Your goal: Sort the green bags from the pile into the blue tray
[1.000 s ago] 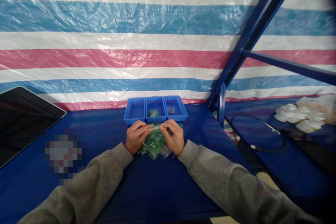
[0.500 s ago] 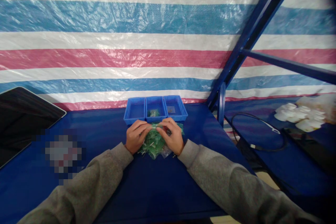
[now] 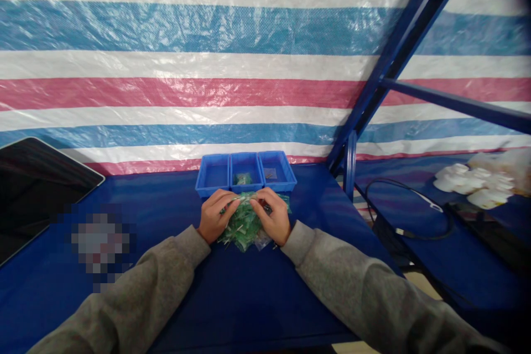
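Observation:
My left hand (image 3: 215, 217) and my right hand (image 3: 274, 218) face each other over a pile of green, see-through plastic bags (image 3: 241, 228). Thumbs and fingers of both are closed on a small plastic bag (image 3: 246, 196), stretched between the fingertips above the far side of the pile. What it holds is too small to make out. Thin, pale pieces show among the heaped bags, and a clear bag (image 3: 261, 241) lies at the pile's near right. Part of the heap is hidden behind my right hand.
Behind the pile stand a left blue bin (image 3: 211, 190), a middle blue bin (image 3: 248, 184) with green bags inside, and a right blue bin (image 3: 283, 185) with a small clear bag. A dark screen (image 3: 37, 193) is at left. A blue metal frame (image 3: 349, 166) rises at right, near a black cable (image 3: 418, 237).
The small bag now shows wider and flatter between my fingertips, which have moved slightly apart. My arms, the pile and the bins stay in place.

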A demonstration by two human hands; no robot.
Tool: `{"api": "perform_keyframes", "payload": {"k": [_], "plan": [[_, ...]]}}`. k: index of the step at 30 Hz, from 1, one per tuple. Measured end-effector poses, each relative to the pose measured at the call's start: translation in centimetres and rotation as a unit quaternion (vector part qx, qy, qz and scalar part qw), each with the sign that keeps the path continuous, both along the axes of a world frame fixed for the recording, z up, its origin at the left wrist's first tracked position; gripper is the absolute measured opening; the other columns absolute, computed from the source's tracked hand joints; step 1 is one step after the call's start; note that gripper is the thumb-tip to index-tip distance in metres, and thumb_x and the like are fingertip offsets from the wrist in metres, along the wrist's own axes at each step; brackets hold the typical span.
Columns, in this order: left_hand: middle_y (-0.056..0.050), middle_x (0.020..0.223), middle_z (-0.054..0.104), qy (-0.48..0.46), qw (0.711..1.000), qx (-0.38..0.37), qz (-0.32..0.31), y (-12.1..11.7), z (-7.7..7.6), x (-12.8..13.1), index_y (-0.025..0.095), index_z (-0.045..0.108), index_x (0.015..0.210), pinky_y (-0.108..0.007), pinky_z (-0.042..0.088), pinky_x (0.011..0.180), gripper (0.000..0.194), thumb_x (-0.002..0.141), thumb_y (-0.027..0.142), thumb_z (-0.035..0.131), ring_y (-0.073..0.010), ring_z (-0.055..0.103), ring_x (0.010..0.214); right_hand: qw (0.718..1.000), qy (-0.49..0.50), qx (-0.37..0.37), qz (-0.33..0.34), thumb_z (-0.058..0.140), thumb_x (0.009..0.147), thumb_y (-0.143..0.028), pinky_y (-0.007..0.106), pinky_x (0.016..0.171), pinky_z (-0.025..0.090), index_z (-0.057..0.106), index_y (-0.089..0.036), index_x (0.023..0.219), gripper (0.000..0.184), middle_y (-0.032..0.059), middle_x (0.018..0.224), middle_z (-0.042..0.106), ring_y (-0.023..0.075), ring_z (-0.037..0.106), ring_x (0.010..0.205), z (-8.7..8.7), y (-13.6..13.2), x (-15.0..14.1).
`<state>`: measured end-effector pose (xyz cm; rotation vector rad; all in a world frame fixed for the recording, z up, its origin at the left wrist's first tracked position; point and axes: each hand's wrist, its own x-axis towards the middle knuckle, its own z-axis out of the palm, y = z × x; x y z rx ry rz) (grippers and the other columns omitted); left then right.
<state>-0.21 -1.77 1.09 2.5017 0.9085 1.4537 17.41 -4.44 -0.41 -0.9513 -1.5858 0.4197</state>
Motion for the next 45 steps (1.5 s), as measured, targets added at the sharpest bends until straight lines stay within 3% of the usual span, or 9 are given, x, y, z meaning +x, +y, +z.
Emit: {"api": "perform_keyframes", "payload": {"k": [12, 23, 29, 37, 45], "plan": [[-0.004, 0.082, 0.064, 0.02, 0.999, 0.019, -0.021, -0.01, -0.1, -0.15, 0.016, 0.065, 0.088, -0.029, 0.047, 0.071, 0.009, 0.082, 0.017, 0.057, -0.0132, 0.056, 0.074, 1.0, -0.009, -0.001, 0.016, 0.053, 0.085, -0.028, 0.03, 0.073, 0.046, 0.061, -0.019, 0.088, 0.012, 0.0044, 0.084, 0.059, 0.0162, 0.056, 0.078, 0.18, 0.06, 0.02], [-0.006, 0.085, 0.063, 0.015, 1.0, 0.003, -0.014, 0.24, -0.58, -0.22, 0.016, 0.063, 0.089, -0.028, 0.048, 0.072, 0.009, 0.083, 0.02, 0.057, -0.0141, 0.058, 0.077, 1.0, -0.007, -0.003, 0.008, 0.052, 0.085, -0.028, 0.03, 0.073, 0.046, 0.061, -0.019, 0.085, 0.012, 0.004, 0.083, 0.059, 0.0157, 0.056, 0.077, 0.04, -0.08, -0.07], [-0.005, 0.082, 0.063, 0.0, 1.0, 0.007, 0.003, -0.02, -0.35, -0.11, 0.015, 0.062, 0.087, -0.027, 0.048, 0.069, 0.008, 0.083, 0.02, 0.057, -0.0132, 0.057, 0.074, 1.0, -0.009, -0.007, 0.012, 0.052, 0.086, -0.03, 0.03, 0.073, 0.046, 0.062, -0.02, 0.093, 0.016, 0.0047, 0.086, 0.06, 0.0158, 0.056, 0.078, 0.31, -0.13, 0.08], [-0.005, 0.08, 0.061, -0.01, 1.0, -0.006, 0.018, -0.07, -0.2, -0.19, 0.015, 0.059, 0.085, -0.027, 0.046, 0.071, 0.012, 0.087, 0.022, 0.05, -0.0133, 0.056, 0.074, 0.999, -0.025, 0.001, 0.021, 0.053, 0.085, -0.028, 0.028, 0.066, 0.046, 0.063, -0.019, 0.085, 0.014, 0.004, 0.081, 0.06, 0.014, 0.054, 0.07, -0.13, -0.1, -0.1], [-0.006, 0.087, 0.063, 0.005, 1.0, -0.009, -0.003, -0.1, -0.21, -0.11, 0.014, 0.06, 0.088, -0.026, 0.047, 0.069, 0.009, 0.083, 0.02, 0.056, -0.0131, 0.056, 0.073, 1.0, -0.005, 0.012, -0.007, 0.053, 0.085, -0.026, 0.028, 0.067, 0.046, 0.064, -0.019, 0.086, 0.014, 0.0044, 0.082, 0.058, 0.0144, 0.055, 0.072, -0.13, 0.02, -0.08]]}}
